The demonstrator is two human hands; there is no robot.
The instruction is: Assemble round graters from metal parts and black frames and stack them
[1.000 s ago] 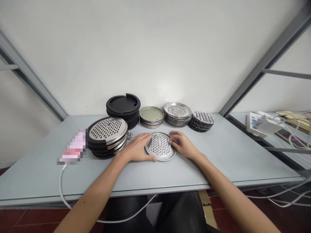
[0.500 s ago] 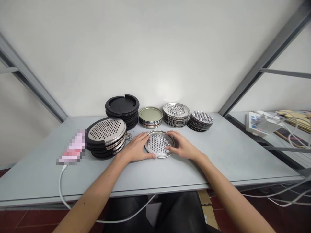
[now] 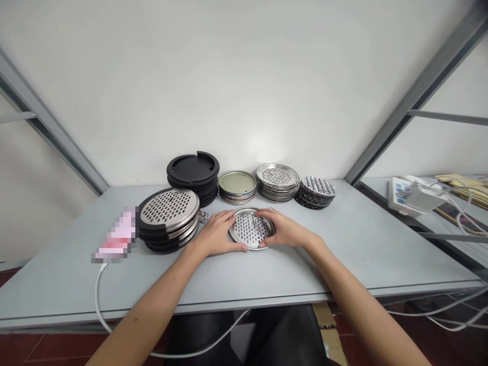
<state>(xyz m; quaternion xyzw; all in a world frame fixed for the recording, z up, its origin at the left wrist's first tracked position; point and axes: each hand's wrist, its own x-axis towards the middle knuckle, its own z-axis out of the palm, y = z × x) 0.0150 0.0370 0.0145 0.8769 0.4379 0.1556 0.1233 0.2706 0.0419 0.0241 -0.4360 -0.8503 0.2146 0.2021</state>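
A round perforated metal disc (image 3: 249,229) lies flat on the grey table (image 3: 343,244), in front of me at the centre. My left hand (image 3: 215,235) cups its left rim, thumb at the near edge and fingers curled round the far edge. My right hand (image 3: 284,229) grips its right rim, fingers over the far edge and thumb at the near edge. Both hands are closed on the disc.
Stacks stand behind and beside the disc: black-rimmed grater discs (image 3: 168,216) at the left, black rings (image 3: 193,170), plain metal lids (image 3: 237,184), perforated metal discs (image 3: 277,179), dark-backed grater discs (image 3: 316,190). A blurred pink item (image 3: 116,236) with a white cable (image 3: 99,300) lies left. Power strip and wires (image 3: 414,195) sit right.
My right hand has slid in from the disc's right side to close round its rim. The left hand has stayed on the left rim.
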